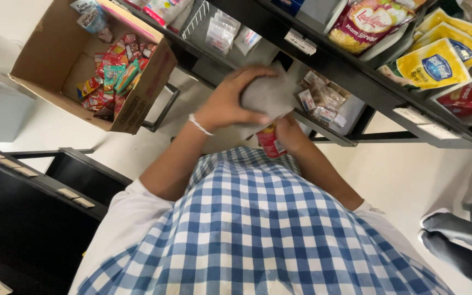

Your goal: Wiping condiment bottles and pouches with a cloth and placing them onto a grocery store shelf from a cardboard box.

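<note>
The left hand [230, 104] lies over a soft grey cloth [269, 95], its grip closed on the crumpled fabric. Under the cloth sits a small red jar [271, 142] with a shiny label, held up in front of the black metal shelf [356, 76]. The right hand [290, 131] is at the jar's side, but its grip is mostly hidden, so I cannot tell if it is closed. A thin white band is on the left wrist. Puffy yellow bags [430, 65] lie on the shelf. A brown cardboard box [148, 87] holds small bright crinkly packets.
</note>
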